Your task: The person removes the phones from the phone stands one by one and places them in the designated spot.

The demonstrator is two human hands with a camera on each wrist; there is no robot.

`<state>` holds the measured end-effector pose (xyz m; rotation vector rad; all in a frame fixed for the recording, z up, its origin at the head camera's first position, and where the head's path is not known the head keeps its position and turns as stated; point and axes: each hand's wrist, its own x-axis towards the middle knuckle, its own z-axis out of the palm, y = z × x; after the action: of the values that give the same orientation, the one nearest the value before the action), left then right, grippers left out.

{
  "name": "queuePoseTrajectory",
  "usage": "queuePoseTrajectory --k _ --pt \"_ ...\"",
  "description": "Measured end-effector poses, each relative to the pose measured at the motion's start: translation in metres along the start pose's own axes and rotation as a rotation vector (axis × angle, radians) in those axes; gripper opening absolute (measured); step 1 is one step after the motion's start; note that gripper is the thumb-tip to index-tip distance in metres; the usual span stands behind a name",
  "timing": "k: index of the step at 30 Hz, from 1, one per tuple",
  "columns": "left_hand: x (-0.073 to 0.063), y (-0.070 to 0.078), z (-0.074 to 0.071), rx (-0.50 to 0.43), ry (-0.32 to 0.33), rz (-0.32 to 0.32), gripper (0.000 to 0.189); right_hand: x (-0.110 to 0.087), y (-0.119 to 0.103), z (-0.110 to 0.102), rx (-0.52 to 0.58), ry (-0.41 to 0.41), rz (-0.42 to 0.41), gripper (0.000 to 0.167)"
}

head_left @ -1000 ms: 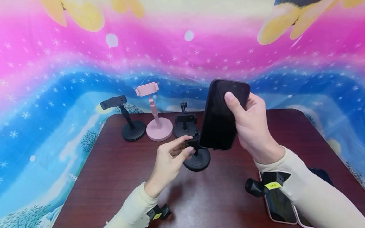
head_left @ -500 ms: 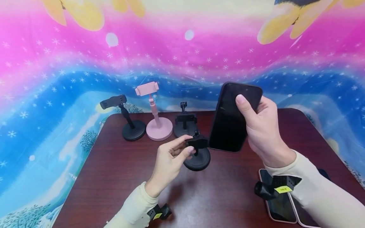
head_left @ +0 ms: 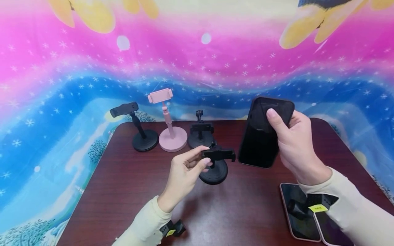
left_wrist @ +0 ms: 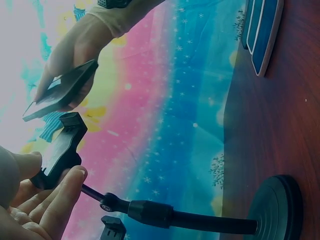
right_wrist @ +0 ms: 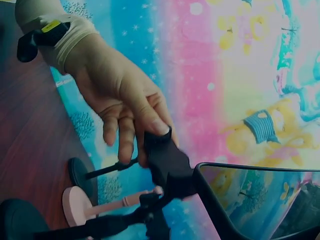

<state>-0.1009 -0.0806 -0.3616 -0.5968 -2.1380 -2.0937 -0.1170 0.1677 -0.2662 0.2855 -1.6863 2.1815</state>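
My left hand pinches the left end of the clamp on a black phone stand, thumb in front and fingers behind. The stand's round base sits on the table, and its pole shows in the left wrist view. To the right of the clamp, my right hand grips a black smartphone in the air, thumb across its dark screen. A gap separates phone and clamp in the head view. In the right wrist view the phone shows at the lower right, my right hand hidden.
Along the back of the table stand a black phone stand, a pink phone stand and another black stand. Under my right forearm lie pink-edged phones. A printed cloth hangs behind the table.
My right hand has moved right and slightly down with the smartphone, away from the clamp, uncovering the clamp's right end. My left hand has stayed on the clamp.
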Motion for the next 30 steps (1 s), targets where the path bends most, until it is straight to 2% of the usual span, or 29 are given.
queuePoseTrajectory --k 13,22,26,30 --pt "0.0 -0.001 0.001 0.019 0.009 -0.015 0.032 -0.004 0.018 -0.037 -0.063 -0.015 0.08 0.014" --pt "0.002 0.0 -0.001 0.072 0.001 0.005 0.03 -0.012 0.03 -0.055 -0.097 -0.025 0.146 0.015" --pt "0.004 0.003 -0.004 0.135 -0.022 0.006 0.03 -0.015 0.035 -0.06 -0.103 -0.023 0.163 0.015" --pt "0.007 0.005 -0.007 0.157 -0.067 -0.011 0.031 -0.018 0.04 -0.065 -0.116 -0.022 0.188 0.015"
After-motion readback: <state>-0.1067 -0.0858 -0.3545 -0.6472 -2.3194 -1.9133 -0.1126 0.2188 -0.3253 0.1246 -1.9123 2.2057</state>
